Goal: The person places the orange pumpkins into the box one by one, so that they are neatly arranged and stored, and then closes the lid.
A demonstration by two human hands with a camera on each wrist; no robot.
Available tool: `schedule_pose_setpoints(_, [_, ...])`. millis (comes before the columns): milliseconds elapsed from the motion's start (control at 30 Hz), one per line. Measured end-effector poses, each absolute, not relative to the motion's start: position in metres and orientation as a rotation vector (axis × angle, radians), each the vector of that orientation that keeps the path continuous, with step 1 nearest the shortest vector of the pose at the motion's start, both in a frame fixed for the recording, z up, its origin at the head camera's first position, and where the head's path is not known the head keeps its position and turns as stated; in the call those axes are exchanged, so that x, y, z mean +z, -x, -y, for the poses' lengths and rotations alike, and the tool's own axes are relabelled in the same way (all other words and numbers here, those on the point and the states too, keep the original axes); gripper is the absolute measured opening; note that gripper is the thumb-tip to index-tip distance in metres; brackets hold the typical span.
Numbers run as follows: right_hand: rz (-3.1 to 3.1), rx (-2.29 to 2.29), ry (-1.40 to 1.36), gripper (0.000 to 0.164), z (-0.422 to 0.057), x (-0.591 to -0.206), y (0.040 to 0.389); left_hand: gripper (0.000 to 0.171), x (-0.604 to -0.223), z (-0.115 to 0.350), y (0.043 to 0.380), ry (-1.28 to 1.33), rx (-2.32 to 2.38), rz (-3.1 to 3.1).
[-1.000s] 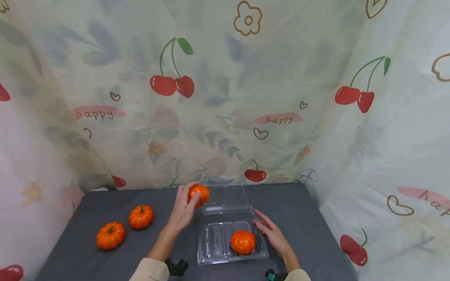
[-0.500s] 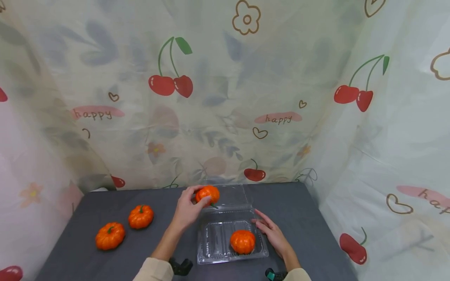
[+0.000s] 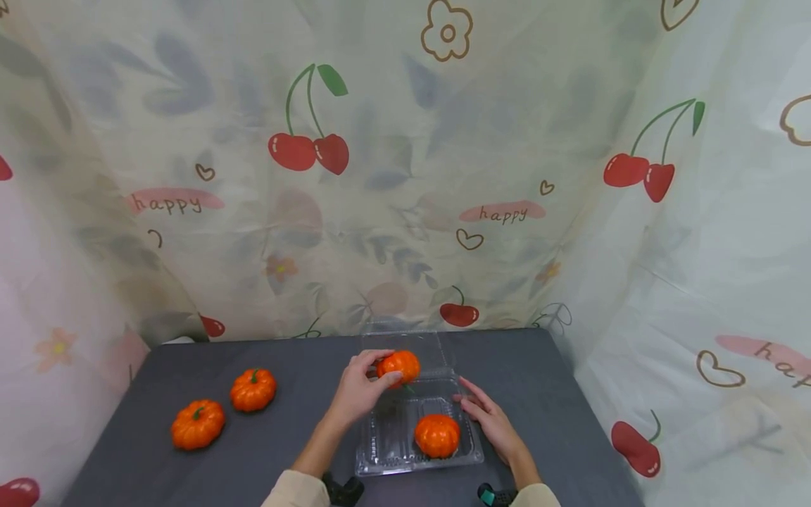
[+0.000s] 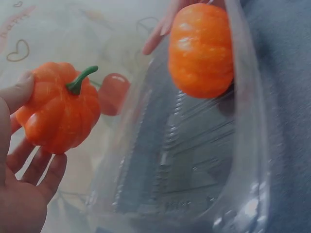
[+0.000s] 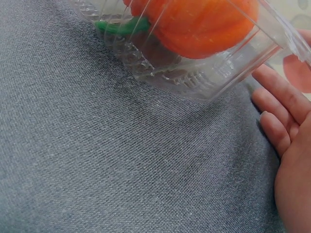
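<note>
As it pinches a raised pumpkin (image 4: pixel 57 112), the left grip (image 3: pixel 356 394) stands half-spread.

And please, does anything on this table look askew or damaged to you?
Yes, one thing: the boxed pumpkin in the clear plastic clamshell looks tipped. Its green stem points sideways, while the two loose pumpkins stand stem-up. I see no obvious damage.

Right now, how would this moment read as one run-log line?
left hand: holds first pumpkin | right hand: beside open container | in container: second pumpkin | table, left side: front pumpkin, back pumpkin
</note>
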State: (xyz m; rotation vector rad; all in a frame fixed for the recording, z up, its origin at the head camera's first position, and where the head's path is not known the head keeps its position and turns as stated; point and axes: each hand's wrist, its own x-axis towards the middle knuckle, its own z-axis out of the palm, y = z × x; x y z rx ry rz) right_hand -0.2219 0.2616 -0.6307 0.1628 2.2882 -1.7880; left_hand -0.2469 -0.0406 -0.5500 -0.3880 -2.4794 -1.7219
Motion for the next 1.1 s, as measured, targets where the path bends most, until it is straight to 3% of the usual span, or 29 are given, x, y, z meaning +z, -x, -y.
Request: schedule_pose_setpoints(1100, [-2.278, -1.763, -0.145, 0.057, -0.263, -0.634, 0.223, 0.042, -0.572, 0.001, 0.236, 0.537, -1.47, 2.778])
